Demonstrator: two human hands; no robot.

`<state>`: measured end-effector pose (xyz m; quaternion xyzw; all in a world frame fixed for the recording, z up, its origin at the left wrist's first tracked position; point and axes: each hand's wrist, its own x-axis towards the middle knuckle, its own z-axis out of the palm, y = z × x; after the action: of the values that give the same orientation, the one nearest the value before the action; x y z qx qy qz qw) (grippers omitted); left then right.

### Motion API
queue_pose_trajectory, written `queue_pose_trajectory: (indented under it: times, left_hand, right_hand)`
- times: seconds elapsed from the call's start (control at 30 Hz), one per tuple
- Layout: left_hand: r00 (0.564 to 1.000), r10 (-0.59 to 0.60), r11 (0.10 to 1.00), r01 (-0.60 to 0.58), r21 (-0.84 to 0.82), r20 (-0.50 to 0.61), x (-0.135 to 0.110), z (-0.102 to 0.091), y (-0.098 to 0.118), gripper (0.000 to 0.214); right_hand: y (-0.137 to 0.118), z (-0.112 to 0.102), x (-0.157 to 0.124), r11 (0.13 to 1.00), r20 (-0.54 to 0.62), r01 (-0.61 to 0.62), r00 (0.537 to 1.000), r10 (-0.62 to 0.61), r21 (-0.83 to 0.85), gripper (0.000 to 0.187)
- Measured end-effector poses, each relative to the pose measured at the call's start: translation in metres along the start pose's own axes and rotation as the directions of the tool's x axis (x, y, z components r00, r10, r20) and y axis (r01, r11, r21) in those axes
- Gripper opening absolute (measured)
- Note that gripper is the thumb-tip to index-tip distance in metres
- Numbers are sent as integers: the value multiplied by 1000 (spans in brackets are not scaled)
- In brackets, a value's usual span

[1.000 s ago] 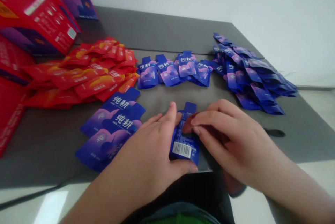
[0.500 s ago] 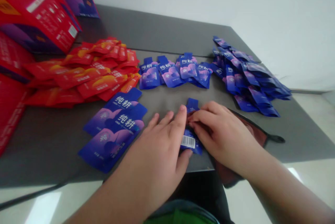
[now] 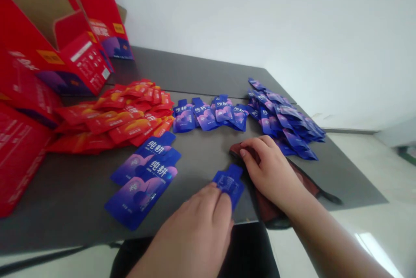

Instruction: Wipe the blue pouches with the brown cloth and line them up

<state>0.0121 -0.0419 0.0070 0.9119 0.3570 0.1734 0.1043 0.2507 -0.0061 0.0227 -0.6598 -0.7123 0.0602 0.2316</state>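
My left hand [image 3: 203, 221] is closed on a blue pouch [image 3: 229, 182] at the front edge of the table, fingers on top and thumb beneath. The pouch lies with its printed back up, and its lower part is hidden by my fingers. My right hand [image 3: 268, 167] lies over a brown case with a dark edge and a wrist loop [image 3: 269, 206]. Its fingers are curled and pressed together; whatever they hold, if anything, is hidden. Left of my left hand, two flat blue pouches [image 3: 139, 195] overlap, fronts up.
A heap of red sachets [image 3: 120, 117] lies at the left, beside red cartons [image 3: 87, 66], one open at the top. Several blue pouches [image 3: 204, 115] stand in a row at mid-table. A larger blue pile [image 3: 286, 117] is at the right, against a white wall [image 3: 260, 14] behind.
My left hand has gone from lying spread over the blue pouch to gripping it, drawn nearer the edge. My right hand has left the pouch for the brown case. The view has tilted up.
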Motion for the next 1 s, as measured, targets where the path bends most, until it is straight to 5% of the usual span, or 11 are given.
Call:
queue_pose_trajectory:
  times: [0.2,0.3,0.37,0.4,0.47,0.53,0.63,0.7,0.8,0.9,1.0]
  left_hand:
    - [928,-258,965,237,-110,-267,-21,-27,-37,31]
    - [774,-510,856,416,-307,-376,-2,-40,-27,30]
    - [649,-652,748,465,-473,-393,15,-43,-18,37]
    - [605,-693,702,444,-557,-391,24,-41,-14,38]
    - [569,-720,654,368,-660,-397,40,-35,-10,38]
    - [634,-652,696,284,-659,-416,51,-28,-9,39]
    - [803,-425,836,171,-521,-419,54,-25,-9,46]
    - [869,-304,911,145,-386,-391,45,-30,-14,51]
    - [898,-275,961,260,-90,-342,24,-38,-35,59]
    - [866,-396,871,459,175,-304,0,-37,-65,67]
    - [822,-533,818,561,126,-201,-19,-30,-89,69]
  right_hand:
    - [-13,10,21,995,89,96,992,-94,-19,15]
    - [-23,11,41,961,51,235,968,-244,143,34]
    - [-31,5,46,923,-87,201,979,-182,328,40]
    - [-35,1,45,868,-117,138,989,-93,477,40]
    - [-45,-6,37,625,42,-59,998,42,778,42]
    - [-54,-10,25,361,288,-273,958,12,892,43]
    - [-54,-17,17,261,340,-337,940,34,905,41]
    - [-38,-28,26,317,223,-258,964,142,913,41]
    - [12,-58,61,490,32,-184,952,303,852,36]
    - [73,-87,107,713,-157,-327,839,522,620,46]
    - [120,-99,144,795,-182,-478,803,568,373,64]
